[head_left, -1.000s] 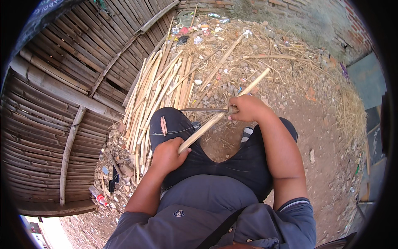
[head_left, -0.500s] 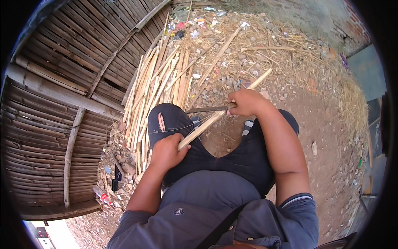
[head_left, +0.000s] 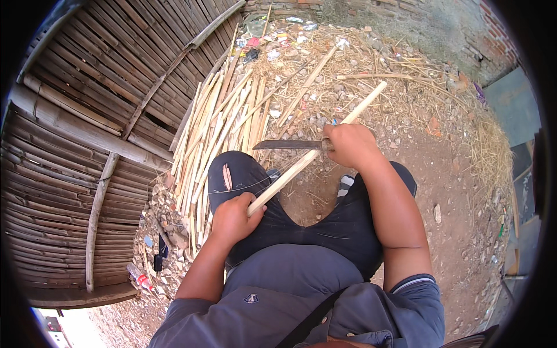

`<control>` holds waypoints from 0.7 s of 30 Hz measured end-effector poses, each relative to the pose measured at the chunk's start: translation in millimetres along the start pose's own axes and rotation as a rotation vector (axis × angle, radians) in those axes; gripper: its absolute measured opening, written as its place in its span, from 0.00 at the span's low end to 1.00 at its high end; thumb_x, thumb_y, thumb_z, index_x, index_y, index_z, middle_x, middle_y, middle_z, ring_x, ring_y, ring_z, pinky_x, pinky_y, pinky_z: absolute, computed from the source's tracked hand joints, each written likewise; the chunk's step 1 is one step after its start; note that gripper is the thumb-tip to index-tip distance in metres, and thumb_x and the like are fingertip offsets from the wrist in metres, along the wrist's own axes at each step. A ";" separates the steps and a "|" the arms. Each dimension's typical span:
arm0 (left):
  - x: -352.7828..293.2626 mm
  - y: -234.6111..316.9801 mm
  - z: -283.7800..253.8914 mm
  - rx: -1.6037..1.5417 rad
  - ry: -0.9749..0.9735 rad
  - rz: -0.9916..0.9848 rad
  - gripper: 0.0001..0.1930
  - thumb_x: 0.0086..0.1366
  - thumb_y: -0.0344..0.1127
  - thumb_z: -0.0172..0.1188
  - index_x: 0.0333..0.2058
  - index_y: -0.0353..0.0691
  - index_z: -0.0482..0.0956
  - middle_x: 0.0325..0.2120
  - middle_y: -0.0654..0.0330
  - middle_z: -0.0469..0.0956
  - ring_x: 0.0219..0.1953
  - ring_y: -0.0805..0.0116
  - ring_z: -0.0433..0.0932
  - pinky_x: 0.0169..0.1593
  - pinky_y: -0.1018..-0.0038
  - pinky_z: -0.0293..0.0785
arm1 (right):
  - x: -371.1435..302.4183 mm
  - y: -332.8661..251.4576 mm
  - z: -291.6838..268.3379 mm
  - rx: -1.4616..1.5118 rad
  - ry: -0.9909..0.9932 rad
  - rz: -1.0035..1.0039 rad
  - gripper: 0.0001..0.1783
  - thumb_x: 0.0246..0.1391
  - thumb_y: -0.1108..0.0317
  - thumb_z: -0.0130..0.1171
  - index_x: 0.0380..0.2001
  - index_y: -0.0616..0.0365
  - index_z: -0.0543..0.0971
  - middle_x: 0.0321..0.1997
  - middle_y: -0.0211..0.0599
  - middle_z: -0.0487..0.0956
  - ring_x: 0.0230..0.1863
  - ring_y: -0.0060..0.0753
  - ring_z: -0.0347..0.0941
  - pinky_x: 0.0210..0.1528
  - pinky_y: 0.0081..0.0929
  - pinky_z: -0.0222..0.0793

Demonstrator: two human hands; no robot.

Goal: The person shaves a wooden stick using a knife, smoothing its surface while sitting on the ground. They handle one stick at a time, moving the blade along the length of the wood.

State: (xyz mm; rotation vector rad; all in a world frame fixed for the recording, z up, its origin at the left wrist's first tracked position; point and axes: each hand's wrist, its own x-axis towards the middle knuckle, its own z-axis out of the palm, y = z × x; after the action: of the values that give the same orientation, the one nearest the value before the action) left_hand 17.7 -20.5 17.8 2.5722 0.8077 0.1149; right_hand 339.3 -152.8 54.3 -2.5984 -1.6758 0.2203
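Grips with the left hand (head_left: 233, 218) the near end of a pale strip (head_left: 290, 176), slanting from the left thigh (head_left: 248, 168) toward far right. Clasps with the right hand (head_left: 351, 146) a knife (head_left: 290, 144) pointing left, over the strip's middle.

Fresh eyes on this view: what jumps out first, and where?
First, the dark-bladed knife in the right hand, its blade pointing left near mid-picture. Next, the pale strip slanting from the left hand up past the right. Then the heap of similar strips, left of upper centre, beside the slatted wall.
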 end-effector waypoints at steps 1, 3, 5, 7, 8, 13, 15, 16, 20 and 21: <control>-0.5 0.0 0.2 -0.003 -0.003 0.001 0.17 0.68 0.49 0.70 0.39 0.41 0.83 0.33 0.45 0.87 0.37 0.38 0.86 0.43 0.48 0.81 | -0.2 0.5 -0.6 -0.008 0.010 0.014 0.17 0.54 0.60 0.73 0.44 0.55 0.84 0.40 0.45 0.89 0.45 0.54 0.88 0.50 0.49 0.84; 2.2 -3.1 2.6 -0.013 0.030 0.019 0.16 0.67 0.49 0.72 0.38 0.41 0.84 0.30 0.46 0.86 0.35 0.39 0.86 0.41 0.49 0.81 | -0.3 3.3 -1.9 -0.024 0.029 0.043 0.17 0.54 0.60 0.72 0.45 0.55 0.84 0.38 0.46 0.89 0.44 0.54 0.88 0.50 0.49 0.84; 2.4 -6.2 4.8 -0.025 0.056 0.027 0.16 0.67 0.49 0.73 0.37 0.41 0.85 0.29 0.47 0.86 0.34 0.40 0.86 0.39 0.50 0.81 | -2.5 4.6 -9.3 -0.009 0.061 0.053 0.18 0.55 0.60 0.72 0.46 0.55 0.83 0.38 0.46 0.89 0.43 0.54 0.88 0.49 0.49 0.84; 2.0 -7.9 5.7 -0.034 0.075 0.032 0.16 0.67 0.48 0.73 0.36 0.40 0.85 0.28 0.46 0.86 0.34 0.40 0.86 0.39 0.50 0.81 | -5.8 7.5 -14.7 0.028 0.128 0.059 0.19 0.55 0.59 0.72 0.47 0.55 0.83 0.38 0.47 0.89 0.43 0.54 0.88 0.48 0.50 0.83; 1.9 -8.7 6.0 -0.054 0.085 0.028 0.16 0.67 0.48 0.73 0.36 0.40 0.85 0.28 0.46 0.85 0.34 0.40 0.86 0.39 0.51 0.81 | -7.9 9.6 -15.6 0.057 0.178 0.061 0.20 0.55 0.59 0.72 0.48 0.54 0.82 0.37 0.47 0.89 0.42 0.54 0.87 0.47 0.50 0.83; 2.6 -4.5 -3.0 -0.124 0.060 -0.023 0.19 0.69 0.49 0.72 0.32 0.38 0.80 0.26 0.44 0.83 0.32 0.37 0.85 0.37 0.50 0.79 | -12.6 10.0 -29.8 0.147 0.298 0.110 0.26 0.52 0.58 0.74 0.54 0.52 0.81 0.37 0.45 0.88 0.41 0.54 0.87 0.45 0.50 0.82; 3.0 -4.1 -8.3 -0.145 0.025 -0.038 0.20 0.68 0.50 0.73 0.31 0.38 0.80 0.25 0.44 0.82 0.30 0.38 0.84 0.36 0.52 0.78 | -10.9 17.6 -24.3 0.182 0.320 0.068 0.29 0.50 0.58 0.75 0.56 0.51 0.81 0.37 0.45 0.88 0.41 0.54 0.87 0.45 0.50 0.82; 2.9 -5.6 -9.5 -0.157 0.009 -0.048 0.21 0.68 0.51 0.73 0.31 0.37 0.79 0.24 0.44 0.81 0.29 0.38 0.83 0.35 0.53 0.78 | -11.3 15.6 -23.3 0.175 0.331 0.009 0.29 0.49 0.59 0.75 0.55 0.51 0.81 0.36 0.45 0.88 0.41 0.54 0.87 0.45 0.49 0.82; 3.2 -16.1 -7.2 -0.214 0.017 -0.009 0.22 0.68 0.51 0.74 0.30 0.37 0.79 0.23 0.44 0.80 0.29 0.39 0.83 0.34 0.53 0.76 | -9.7 9.7 -13.0 0.116 0.375 -0.196 0.24 0.47 0.61 0.75 0.48 0.52 0.82 0.36 0.46 0.88 0.41 0.55 0.87 0.44 0.49 0.82; 3.9 -17.2 -7.2 -0.217 0.013 -0.004 0.22 0.68 0.50 0.74 0.30 0.36 0.79 0.23 0.44 0.80 0.29 0.39 0.83 0.34 0.54 0.76 | -7.9 9.9 -9.7 0.094 0.386 -0.239 0.23 0.47 0.61 0.75 0.46 0.52 0.82 0.36 0.46 0.88 0.41 0.56 0.87 0.44 0.49 0.82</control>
State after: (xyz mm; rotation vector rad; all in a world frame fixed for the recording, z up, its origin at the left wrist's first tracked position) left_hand 10.4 -2.9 16.5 2.3683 0.7606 0.2065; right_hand 346.4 -163.6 63.6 -2.1696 -1.7546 -0.1942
